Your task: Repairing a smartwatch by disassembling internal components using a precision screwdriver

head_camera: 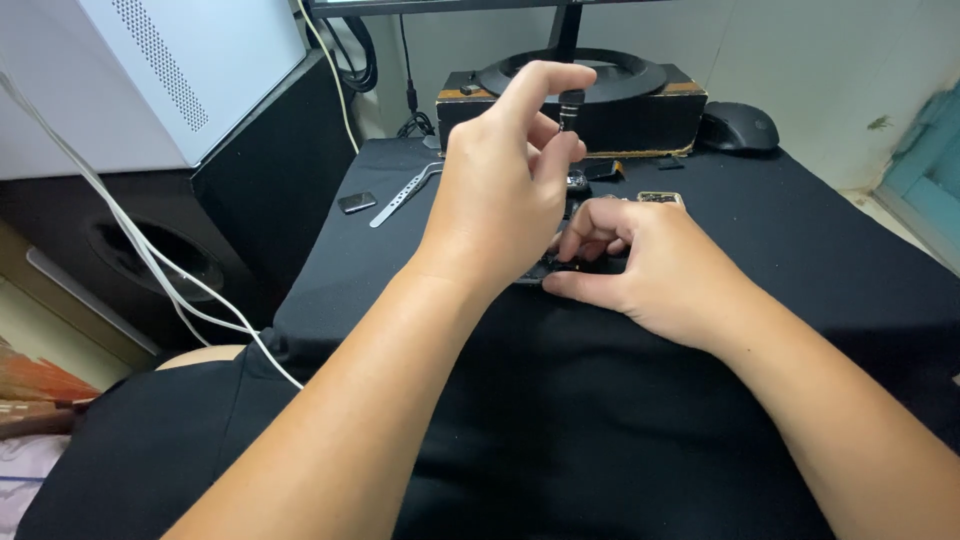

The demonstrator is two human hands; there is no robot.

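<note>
two hands (500,190), one screwdriver (571,108), one metal pry tool (405,194), one mouse (738,127), one monitor stand (570,72).

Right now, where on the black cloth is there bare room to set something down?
Bare cloth lies right of the right hand, below the mouse, and near the front edge between the forearms. Crowded: around the left hand with its screwdriver, the dark device, tweezers and small parts.

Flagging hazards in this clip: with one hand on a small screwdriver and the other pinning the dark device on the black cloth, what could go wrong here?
1. The left hand pinches the screwdriver only at its top; the tip could slip inside the device.
2. The right hand covers most of the device, hiding the work spot.
3. Small parts lie loose on the black cloth, so dark pieces could be lost.
</note>
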